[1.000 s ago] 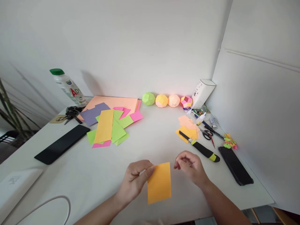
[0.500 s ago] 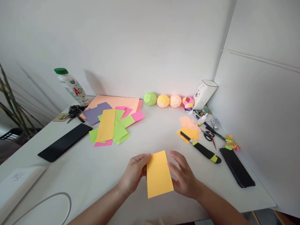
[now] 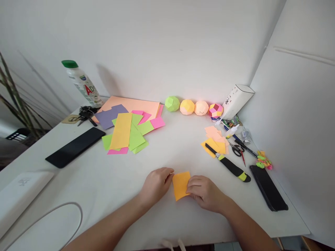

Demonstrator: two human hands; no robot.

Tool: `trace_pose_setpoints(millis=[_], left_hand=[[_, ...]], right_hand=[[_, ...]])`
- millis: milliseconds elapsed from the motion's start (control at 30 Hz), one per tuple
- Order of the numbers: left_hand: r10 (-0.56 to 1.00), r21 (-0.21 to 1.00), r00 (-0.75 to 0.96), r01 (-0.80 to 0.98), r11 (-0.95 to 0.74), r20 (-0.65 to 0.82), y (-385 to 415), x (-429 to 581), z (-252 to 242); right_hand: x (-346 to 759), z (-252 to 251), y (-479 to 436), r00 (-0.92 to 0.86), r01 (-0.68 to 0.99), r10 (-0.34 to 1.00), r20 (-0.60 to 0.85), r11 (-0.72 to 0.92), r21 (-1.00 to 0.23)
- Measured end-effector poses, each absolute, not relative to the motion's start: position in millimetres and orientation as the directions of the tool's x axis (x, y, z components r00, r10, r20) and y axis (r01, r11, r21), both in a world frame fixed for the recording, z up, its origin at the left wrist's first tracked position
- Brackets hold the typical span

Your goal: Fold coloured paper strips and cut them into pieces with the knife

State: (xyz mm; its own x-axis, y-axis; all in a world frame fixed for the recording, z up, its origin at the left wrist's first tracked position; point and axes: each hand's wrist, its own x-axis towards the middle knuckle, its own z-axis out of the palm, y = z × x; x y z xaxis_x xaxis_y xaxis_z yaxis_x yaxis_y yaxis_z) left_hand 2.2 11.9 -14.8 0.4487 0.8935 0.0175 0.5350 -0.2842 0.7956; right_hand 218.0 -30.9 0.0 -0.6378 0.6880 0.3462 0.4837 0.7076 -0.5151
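Observation:
An orange-yellow piece of paper (image 3: 181,186), looking folded over to a smaller shape, is held between my two hands near the front of the table. My left hand (image 3: 157,182) pinches its left edge at the upper corner, thumb and fingers together. On the other side, my right hand (image 3: 205,192) grips the right edge, its fingers lying over the front of the sheet. Parts of the paper's back and the right thumb are hidden.
Coloured paper sheets (image 3: 136,137) lie at back left beside a black slab (image 3: 75,147). Four-like paper balls are several: a green ball (image 3: 172,104) leads the row along the wall. A utility knife (image 3: 230,165), scissors (image 3: 237,150) and a black phone (image 3: 268,188) lie right.
The long yellow sheet now shows as a shorter, deeper orange shape. My right hand has closed on its right edge, and the view has shifted slightly.

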Motion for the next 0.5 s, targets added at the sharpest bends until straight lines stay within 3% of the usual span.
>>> trace_pose_setpoints(millis=[100, 167, 267, 500], left_hand=[[0.755, 0.803, 0.631, 0.352, -0.482, 0.177, 11, -1, -9], [0.663, 0.824, 0.729, 0.263, -0.501, 0.170, 8, -1, -5], [0.630, 0.819, 0.771, 0.301, -0.488, 0.092, 2, 1, -3], [0.684, 0.834, 0.727, 0.340, -0.433, 0.059, 2, 4, -9]], right_hand=[[218, 1, -30, -0.629, 0.482, 0.732, 0.262, 0.631, -0.608], [217, 4, -29, -0.607, 0.489, 0.761, 0.229, 0.585, -0.647], [216, 6, -30, -0.565, 0.496, 0.805, 0.181, 0.507, -0.705], [218, 7, -30, -0.440, 0.544, 0.898, -0.020, 0.248, -0.802]])
